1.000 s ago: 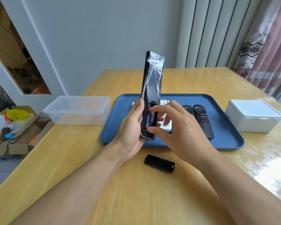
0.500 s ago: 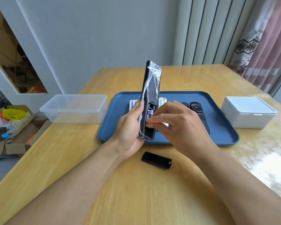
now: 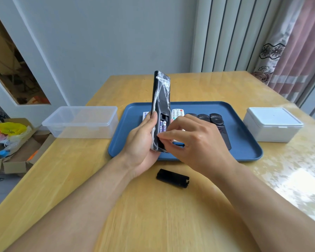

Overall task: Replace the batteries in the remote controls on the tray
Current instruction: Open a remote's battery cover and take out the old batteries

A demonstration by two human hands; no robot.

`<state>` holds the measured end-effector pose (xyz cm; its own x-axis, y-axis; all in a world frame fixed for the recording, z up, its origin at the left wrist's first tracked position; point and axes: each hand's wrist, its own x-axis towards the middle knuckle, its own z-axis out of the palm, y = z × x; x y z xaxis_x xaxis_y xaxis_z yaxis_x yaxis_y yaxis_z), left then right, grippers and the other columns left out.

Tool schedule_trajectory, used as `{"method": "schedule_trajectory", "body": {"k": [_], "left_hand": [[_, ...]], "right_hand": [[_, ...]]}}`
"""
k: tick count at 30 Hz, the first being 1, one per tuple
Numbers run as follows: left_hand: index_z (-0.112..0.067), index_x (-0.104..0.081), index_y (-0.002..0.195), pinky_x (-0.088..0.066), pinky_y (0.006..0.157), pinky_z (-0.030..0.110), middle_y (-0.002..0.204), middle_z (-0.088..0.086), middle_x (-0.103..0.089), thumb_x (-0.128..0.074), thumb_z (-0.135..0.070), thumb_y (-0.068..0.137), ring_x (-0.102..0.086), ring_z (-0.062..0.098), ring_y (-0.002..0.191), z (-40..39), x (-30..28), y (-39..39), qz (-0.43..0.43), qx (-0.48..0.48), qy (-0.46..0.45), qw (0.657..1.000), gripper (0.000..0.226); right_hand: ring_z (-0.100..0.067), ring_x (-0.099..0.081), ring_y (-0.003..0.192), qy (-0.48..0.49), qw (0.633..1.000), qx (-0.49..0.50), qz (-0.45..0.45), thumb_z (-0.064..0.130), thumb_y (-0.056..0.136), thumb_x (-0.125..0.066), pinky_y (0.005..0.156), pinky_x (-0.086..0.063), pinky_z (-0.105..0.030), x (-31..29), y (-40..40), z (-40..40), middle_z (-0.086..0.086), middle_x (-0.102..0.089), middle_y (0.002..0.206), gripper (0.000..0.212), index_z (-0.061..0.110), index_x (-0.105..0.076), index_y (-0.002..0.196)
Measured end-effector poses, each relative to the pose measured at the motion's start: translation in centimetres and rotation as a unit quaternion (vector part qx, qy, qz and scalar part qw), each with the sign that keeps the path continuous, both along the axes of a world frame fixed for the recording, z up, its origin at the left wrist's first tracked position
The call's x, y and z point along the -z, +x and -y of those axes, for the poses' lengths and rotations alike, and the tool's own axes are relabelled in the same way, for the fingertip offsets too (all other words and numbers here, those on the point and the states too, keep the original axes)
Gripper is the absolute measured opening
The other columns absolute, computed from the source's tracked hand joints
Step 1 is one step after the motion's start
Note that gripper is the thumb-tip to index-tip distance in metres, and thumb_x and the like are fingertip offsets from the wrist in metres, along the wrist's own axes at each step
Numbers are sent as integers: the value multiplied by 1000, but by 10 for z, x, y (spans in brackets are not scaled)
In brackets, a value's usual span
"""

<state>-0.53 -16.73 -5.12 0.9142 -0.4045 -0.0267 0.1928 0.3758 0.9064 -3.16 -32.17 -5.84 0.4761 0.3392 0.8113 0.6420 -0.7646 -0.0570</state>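
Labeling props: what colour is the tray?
Solid blue tray, clearest in the head view.

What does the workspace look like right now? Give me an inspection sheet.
Surface: wooden table, glare at right.
Job's things: black remote upright, compartment open, batteries inside; battery cover on table; blue tray with more remotes.
Clutter: clear box, white lidded box.
Grips: left hand holds remote; right hand fingers at batteries.
Cables: nothing seen.
Surroundings: curtains; cardboard box on floor.

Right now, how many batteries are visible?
2: both batteries sit side by side in the open compartment of the black remote held upright. Others may be hidden.
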Motion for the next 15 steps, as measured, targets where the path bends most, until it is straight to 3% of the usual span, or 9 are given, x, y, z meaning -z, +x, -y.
{"method": "schedule_trajectory", "body": {"k": [5, 8, 12, 15], "left_hand": [[-18, -49, 148, -51, 105, 41, 139, 12, -63, -37, -37, 109, -61, 27, 129, 2, 2, 0, -17, -6, -4, 1000, 44], [-15, -55, 144, -56, 93, 35, 139, 12, -64, -38, -38, 109, -64, 23, 123, 4, 3, -3, -34, -1, -4, 999, 45], [-11, -57, 141, -48, 106, 39, 141, 15, -62, -36, -44, 108, -61, 24, 128, -1, 0, 5, -50, -22, -13, 998, 52], [-10, -57, 141, -47, 106, 38, 140, 14, -62, -35, -45, 108, -61, 23, 128, 0, -1, 5, -40, -24, -18, 999, 54]], "right_hand": [[-19, -58, 65, 0, 998, 38, 49, 8, 84, -72, 53, -47, -32, 2, 3, -5, 2, -66, 77, 17, 21, -80, 90], [-17, -62, 70, 49, 998, 27, 21, 9, 86, -72, 55, -50, -32, 5, 6, -1, 3, -68, 80, 16, 20, -81, 93], [7, -53, 76, 141, 987, 1, -75, 22, 90, -75, 65, -45, -16, 6, -1, 3, 8, -68, 88, 15, 21, -80, 104], [17, -46, 75, 154, 983, 17, -94, 25, 90, -75, 70, -36, -8, 6, -2, 2, 9, -63, 89, 24, 22, -77, 113]]}}
